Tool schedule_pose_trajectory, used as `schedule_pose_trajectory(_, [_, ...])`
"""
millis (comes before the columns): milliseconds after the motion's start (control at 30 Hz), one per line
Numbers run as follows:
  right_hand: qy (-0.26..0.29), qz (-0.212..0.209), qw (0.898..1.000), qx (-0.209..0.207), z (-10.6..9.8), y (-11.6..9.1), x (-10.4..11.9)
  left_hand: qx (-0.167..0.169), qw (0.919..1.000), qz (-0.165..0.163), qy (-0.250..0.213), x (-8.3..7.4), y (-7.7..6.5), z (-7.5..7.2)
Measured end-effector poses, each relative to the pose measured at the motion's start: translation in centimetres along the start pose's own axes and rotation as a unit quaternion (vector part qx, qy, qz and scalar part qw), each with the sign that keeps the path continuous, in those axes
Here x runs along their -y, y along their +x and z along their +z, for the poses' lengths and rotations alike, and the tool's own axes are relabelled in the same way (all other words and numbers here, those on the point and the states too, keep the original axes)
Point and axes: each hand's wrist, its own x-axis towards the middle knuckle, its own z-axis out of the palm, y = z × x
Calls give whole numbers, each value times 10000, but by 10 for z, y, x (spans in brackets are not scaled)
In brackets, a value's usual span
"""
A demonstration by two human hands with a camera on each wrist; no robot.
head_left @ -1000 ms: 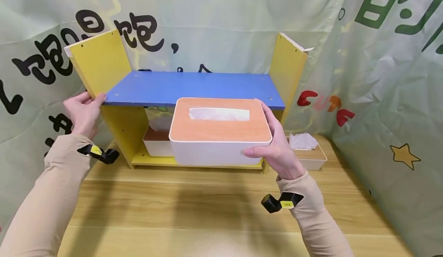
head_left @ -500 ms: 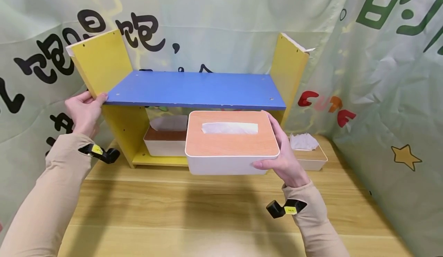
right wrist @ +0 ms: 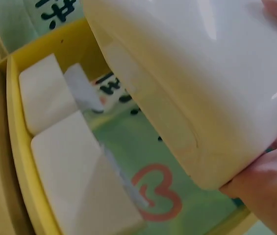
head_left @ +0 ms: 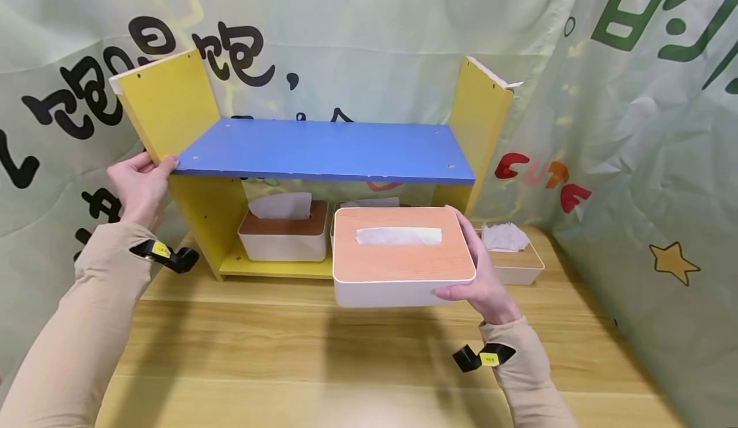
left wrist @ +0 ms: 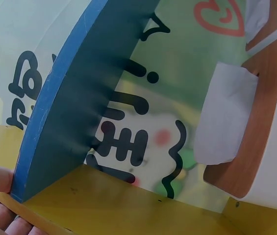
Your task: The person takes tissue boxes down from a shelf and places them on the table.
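My right hand (head_left: 487, 290) grips the right end of a white tissue box (head_left: 403, 264) with a light wood lid, thumb on its front. The box is in the air before the lower opening of a yellow and blue shelf (head_left: 328, 149). In the right wrist view its white underside (right wrist: 177, 93) fills the upper right. My left hand (head_left: 138, 188) pinches the shelf's left side panel where the blue board meets it; the left wrist view shows thumb and fingers at that edge. Inside the lower compartment stands a darker-lidded tissue box (head_left: 285, 245), with another tissue box (right wrist: 84, 176) beside it, mostly hidden in the head view.
A further tissue box (head_left: 516, 271) with a tissue sticking up stands on the wooden table (head_left: 259, 351), right of the shelf. Yellow side panels (head_left: 481, 111) rise above the blue board. A printed cloth (head_left: 369, 75) hangs behind and along both sides.
My right hand has moved the tissue box rightward and down, away from the shelf's blue board. More of the boxes inside the compartment shows. My left hand stays at the shelf's edge.
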Motion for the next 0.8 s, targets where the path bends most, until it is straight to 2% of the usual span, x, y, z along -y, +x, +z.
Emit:
schedule_pose_trajectory(333, [-188,40,9998,-93,-18,-18,-18,-4,10000,-3,-56,-1,1,0])
schedule_pose_trajectory(567, [-405,111,9989,-185,-32,-31,-28,-5,10000,49,68,-1,1,0])
schedule_pose_trajectory(800, [-397,123,9987,-279,-47,-47,-33,32,9999,-56,-85,0,1,0])
